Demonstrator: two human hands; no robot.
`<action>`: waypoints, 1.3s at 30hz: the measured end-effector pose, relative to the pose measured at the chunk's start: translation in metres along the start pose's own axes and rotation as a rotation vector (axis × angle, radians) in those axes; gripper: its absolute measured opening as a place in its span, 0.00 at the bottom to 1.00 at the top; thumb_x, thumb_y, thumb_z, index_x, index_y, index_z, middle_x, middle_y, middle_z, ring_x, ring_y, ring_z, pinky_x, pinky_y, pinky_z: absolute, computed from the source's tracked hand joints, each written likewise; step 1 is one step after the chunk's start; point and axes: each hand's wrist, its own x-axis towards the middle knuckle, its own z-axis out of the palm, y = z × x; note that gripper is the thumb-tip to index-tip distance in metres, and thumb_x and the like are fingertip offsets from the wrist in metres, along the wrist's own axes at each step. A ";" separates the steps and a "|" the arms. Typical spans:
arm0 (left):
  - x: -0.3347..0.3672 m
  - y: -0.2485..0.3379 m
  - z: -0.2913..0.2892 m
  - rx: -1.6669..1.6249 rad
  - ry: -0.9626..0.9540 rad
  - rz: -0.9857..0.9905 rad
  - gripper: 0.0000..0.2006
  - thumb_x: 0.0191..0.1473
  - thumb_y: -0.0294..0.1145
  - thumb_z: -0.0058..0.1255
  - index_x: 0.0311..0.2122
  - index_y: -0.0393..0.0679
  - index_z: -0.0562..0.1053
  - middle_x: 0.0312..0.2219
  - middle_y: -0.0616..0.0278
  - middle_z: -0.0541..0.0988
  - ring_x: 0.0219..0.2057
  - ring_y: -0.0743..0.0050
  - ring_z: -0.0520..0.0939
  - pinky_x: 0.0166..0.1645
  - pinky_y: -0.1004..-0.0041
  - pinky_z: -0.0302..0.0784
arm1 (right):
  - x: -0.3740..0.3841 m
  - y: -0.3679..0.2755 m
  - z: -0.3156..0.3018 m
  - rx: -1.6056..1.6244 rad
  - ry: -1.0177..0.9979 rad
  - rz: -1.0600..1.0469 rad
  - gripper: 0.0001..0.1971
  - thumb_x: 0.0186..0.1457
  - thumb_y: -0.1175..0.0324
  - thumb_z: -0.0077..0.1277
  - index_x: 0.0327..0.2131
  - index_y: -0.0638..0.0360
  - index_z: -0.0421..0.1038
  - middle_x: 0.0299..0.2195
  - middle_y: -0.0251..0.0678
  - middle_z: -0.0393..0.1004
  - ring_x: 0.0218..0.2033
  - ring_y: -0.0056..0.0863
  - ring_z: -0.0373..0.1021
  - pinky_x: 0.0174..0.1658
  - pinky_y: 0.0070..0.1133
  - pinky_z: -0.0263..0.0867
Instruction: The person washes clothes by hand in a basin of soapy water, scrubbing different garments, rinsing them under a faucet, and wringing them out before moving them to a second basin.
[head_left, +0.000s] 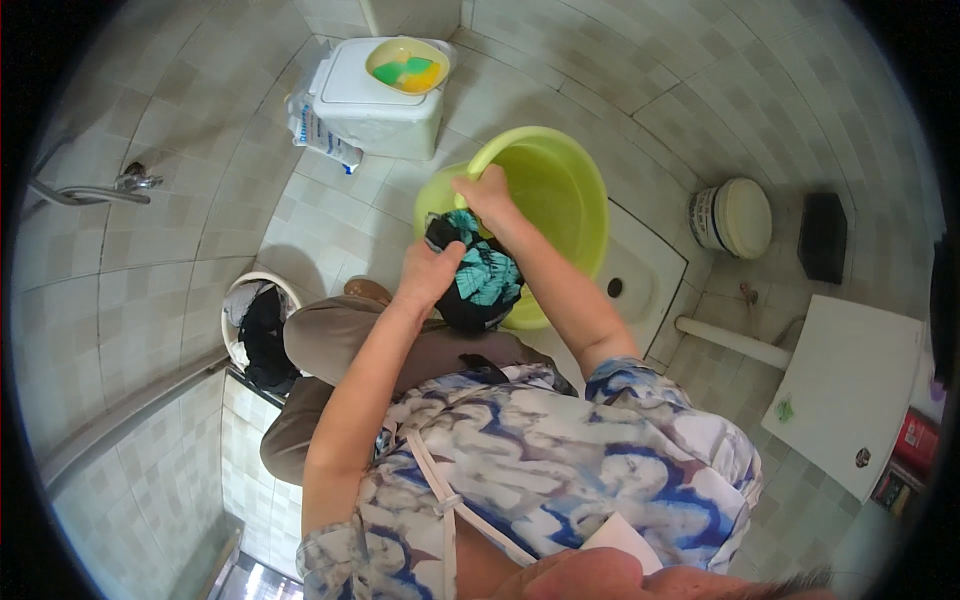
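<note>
A black garment with a teal print (pixel 487 278) is bunched up at the near left side of a yellow-green basin (pixel 595 205). My left hand (pixel 432 272) is closed on the left part of this garment. Farther off, my right hand (pixel 490 200) grips the basin's left rim with its fingers curled. The basin looks tilted. More yellow-green plastic (pixel 430 197) shows below and left of that rim; I cannot tell if it is a second basin or the same one's wall. The garment's lower end and part of the basin are hidden behind my right forearm and the cloth.
A white lidded bin (pixel 375 120) stands at the back, bearing a small yellow bowl (pixel 410 45) with green and yellow pieces. To my left is a white bucket (pixel 232 300) of dark clothes. A squat toilet (pixel 640 285), a lidded pail (pixel 735 218) and a white board (pixel 845 390) lie right.
</note>
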 end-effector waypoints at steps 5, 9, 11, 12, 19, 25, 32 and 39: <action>-0.005 0.014 0.002 -0.353 -0.005 -0.097 0.11 0.44 0.29 0.50 0.33 0.33 0.74 0.28 0.63 0.77 0.29 0.76 0.76 0.33 0.74 0.72 | -0.006 -0.023 -0.033 0.008 -0.008 0.057 0.13 0.40 0.70 0.55 0.28 0.71 0.70 0.23 0.38 0.72 0.22 0.26 0.68 0.23 0.24 0.64; -0.013 0.014 0.007 -0.331 0.024 -0.007 0.08 0.42 0.28 0.51 0.29 0.34 0.73 0.24 0.67 0.75 0.25 0.80 0.73 0.31 0.76 0.70 | -0.013 -0.027 -0.050 0.076 -0.004 0.079 0.14 0.41 0.68 0.56 0.29 0.71 0.70 0.24 0.39 0.72 0.22 0.27 0.69 0.23 0.24 0.65; -0.011 0.011 0.008 -0.355 0.031 0.057 0.07 0.44 0.28 0.51 0.28 0.34 0.72 0.23 0.64 0.74 0.23 0.77 0.74 0.27 0.74 0.71 | -0.008 -0.029 -0.066 0.206 -0.014 0.122 0.12 0.42 0.70 0.54 0.29 0.71 0.69 0.25 0.39 0.72 0.22 0.29 0.71 0.23 0.25 0.68; -0.010 0.011 0.003 -0.386 0.030 -0.005 0.07 0.43 0.28 0.52 0.27 0.36 0.73 0.23 0.68 0.74 0.24 0.81 0.72 0.30 0.77 0.69 | -0.006 -0.030 -0.072 0.151 -0.011 0.162 0.12 0.44 0.70 0.52 0.30 0.71 0.69 0.25 0.39 0.72 0.24 0.30 0.71 0.25 0.26 0.69; -0.017 0.062 -0.047 -0.586 0.093 0.042 0.13 0.48 0.33 0.49 0.36 0.33 0.70 0.27 0.58 0.76 0.26 0.69 0.79 0.31 0.68 0.77 | -0.003 -0.005 -0.090 0.104 0.162 0.148 0.14 0.43 0.68 0.52 0.32 0.69 0.69 0.27 0.39 0.72 0.26 0.29 0.69 0.29 0.27 0.65; 0.020 0.035 -0.072 -0.966 0.233 -0.008 0.12 0.49 0.33 0.48 0.38 0.38 0.71 0.32 0.60 0.76 0.33 0.68 0.78 0.36 0.67 0.76 | -0.011 -0.009 -0.099 0.270 0.236 0.108 0.12 0.45 0.72 0.50 0.34 0.71 0.68 0.29 0.41 0.72 0.30 0.31 0.70 0.32 0.28 0.66; 0.029 0.016 -0.072 -1.065 0.218 -0.044 0.09 0.50 0.34 0.47 0.35 0.42 0.72 0.32 0.64 0.77 0.34 0.71 0.77 0.41 0.69 0.73 | -0.028 -0.012 -0.125 0.293 0.238 0.128 0.14 0.46 0.73 0.49 0.38 0.71 0.67 0.33 0.42 0.72 0.31 0.31 0.70 0.33 0.29 0.67; 0.025 0.022 -0.065 -1.056 0.194 -0.035 0.09 0.50 0.34 0.47 0.35 0.42 0.72 0.33 0.64 0.77 0.36 0.71 0.77 0.42 0.70 0.72 | -0.028 0.005 -0.157 0.263 0.236 0.134 0.17 0.47 0.72 0.46 0.40 0.72 0.65 0.35 0.43 0.71 0.34 0.33 0.70 0.34 0.28 0.68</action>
